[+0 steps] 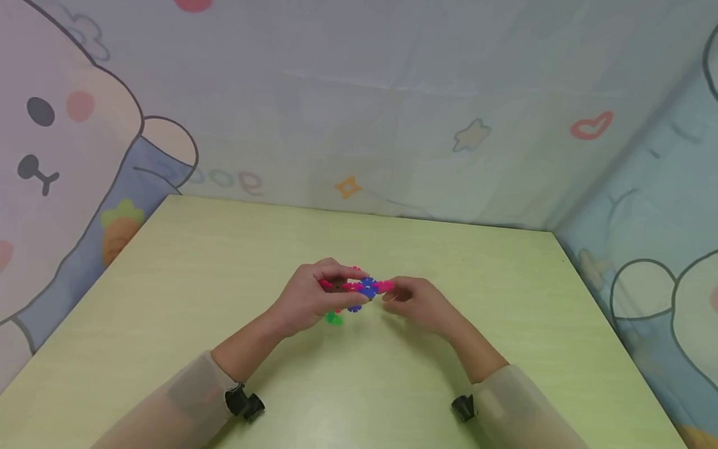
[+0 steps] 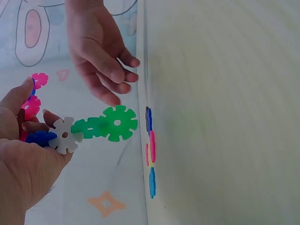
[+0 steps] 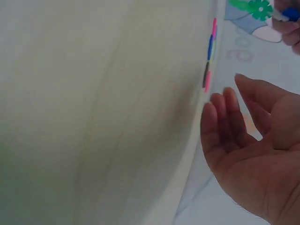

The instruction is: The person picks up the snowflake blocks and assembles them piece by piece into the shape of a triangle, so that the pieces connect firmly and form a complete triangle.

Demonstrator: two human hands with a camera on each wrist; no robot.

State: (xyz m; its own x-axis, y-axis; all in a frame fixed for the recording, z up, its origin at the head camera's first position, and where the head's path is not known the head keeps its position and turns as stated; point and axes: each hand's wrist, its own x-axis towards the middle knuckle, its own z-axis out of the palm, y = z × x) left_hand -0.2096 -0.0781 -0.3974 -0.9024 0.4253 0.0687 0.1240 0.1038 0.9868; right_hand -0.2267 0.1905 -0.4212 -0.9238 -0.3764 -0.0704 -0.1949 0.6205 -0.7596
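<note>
My left hand (image 1: 305, 296) pinches a joined chain of notched plastic snowflake discs between thumb and fingers. A blue disc (image 1: 368, 287) and pink discs (image 1: 386, 286) show at its right side in the head view. A green disc (image 1: 333, 318) hangs below the hand. In the left wrist view, a white disc (image 2: 71, 136) links a blue piece to green discs (image 2: 129, 129). My right hand (image 1: 423, 305) is close to the pink end, its fingers loosely bent. The right wrist view shows this hand (image 3: 253, 150) apart from the chain, with nothing in its fingers.
Low over the pale table (image 1: 224, 237), the wrist views show several flat coloured discs (image 2: 152, 145) near its far edge. A printed cloth (image 1: 392, 125) with cartoon figures hangs behind the table and along its sides. Black wrist devices (image 1: 244, 402) sit at both sleeves.
</note>
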